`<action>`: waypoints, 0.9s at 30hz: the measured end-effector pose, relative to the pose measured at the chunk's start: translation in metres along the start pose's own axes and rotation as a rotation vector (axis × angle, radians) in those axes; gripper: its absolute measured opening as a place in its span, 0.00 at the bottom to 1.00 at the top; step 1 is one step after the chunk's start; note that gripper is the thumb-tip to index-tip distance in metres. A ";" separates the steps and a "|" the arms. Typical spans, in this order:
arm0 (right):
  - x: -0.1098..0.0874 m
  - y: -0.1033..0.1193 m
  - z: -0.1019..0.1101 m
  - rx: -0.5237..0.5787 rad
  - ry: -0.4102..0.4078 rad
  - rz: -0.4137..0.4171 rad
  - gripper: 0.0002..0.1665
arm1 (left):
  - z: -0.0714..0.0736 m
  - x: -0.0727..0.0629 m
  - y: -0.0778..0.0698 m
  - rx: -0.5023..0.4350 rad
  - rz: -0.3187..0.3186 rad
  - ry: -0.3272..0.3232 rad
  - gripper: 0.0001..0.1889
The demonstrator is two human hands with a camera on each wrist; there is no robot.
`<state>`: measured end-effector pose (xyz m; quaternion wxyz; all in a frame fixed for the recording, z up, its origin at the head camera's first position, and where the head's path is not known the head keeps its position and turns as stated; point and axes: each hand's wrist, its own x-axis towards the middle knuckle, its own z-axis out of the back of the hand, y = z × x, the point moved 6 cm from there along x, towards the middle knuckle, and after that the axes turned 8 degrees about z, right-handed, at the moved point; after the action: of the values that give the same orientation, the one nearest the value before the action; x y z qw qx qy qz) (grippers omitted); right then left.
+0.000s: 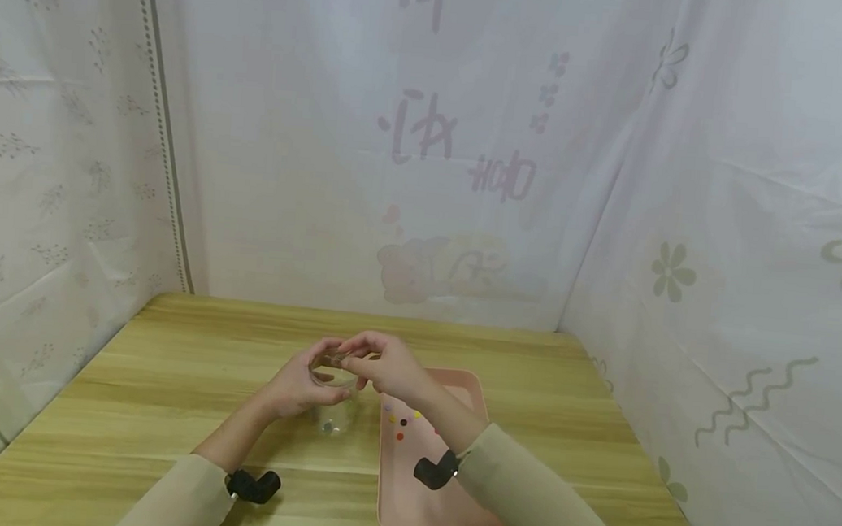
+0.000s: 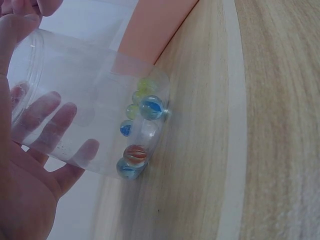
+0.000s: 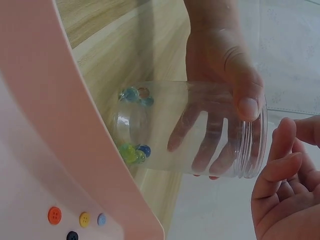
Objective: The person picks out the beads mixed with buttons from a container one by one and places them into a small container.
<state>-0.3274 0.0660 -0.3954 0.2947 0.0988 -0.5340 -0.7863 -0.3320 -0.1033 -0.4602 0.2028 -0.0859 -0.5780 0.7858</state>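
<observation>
My left hand (image 1: 298, 389) grips a clear plastic jar (image 2: 75, 95) near its threaded mouth, with the thumb on one side and the fingers wrapped round the other. Several glass marbles lie at the bottom of the jar, among them a blue-swirled marble (image 2: 151, 107), a red-swirled marble (image 2: 135, 155) and a yellow-green marble (image 3: 129, 153). Right at the jar's open rim is my right hand (image 1: 392, 367), its thumb and fingers curled in toward each other. I cannot tell whether anything is pinched between those fingertips.
A pink tray (image 1: 404, 506) lies on the wooden table (image 1: 123, 438) under my right forearm. Several small buttons sit in it, including an orange button (image 3: 54, 215), a yellow button (image 3: 85, 219) and a light blue button (image 3: 101, 219). Patterned white curtains (image 1: 288, 164) surround the table.
</observation>
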 end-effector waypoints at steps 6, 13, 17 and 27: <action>-0.001 -0.001 0.005 0.001 0.005 0.012 0.19 | 0.000 0.001 -0.001 0.002 -0.011 -0.003 0.38; -0.006 -0.010 0.017 0.000 -0.017 -0.001 0.19 | -0.001 0.001 -0.002 -0.002 -0.013 -0.008 0.37; -0.012 -0.011 0.025 0.007 -0.031 -0.020 0.20 | -0.001 0.000 -0.001 -0.004 -0.013 -0.005 0.37; -0.025 -0.023 0.037 0.000 -0.059 -0.036 0.18 | -0.001 0.003 0.000 -0.018 -0.035 -0.011 0.38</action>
<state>-0.3331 0.1150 -0.4046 0.2648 0.0853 -0.5407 -0.7939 -0.3345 -0.1013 -0.4602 0.2125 -0.0732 -0.5875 0.7774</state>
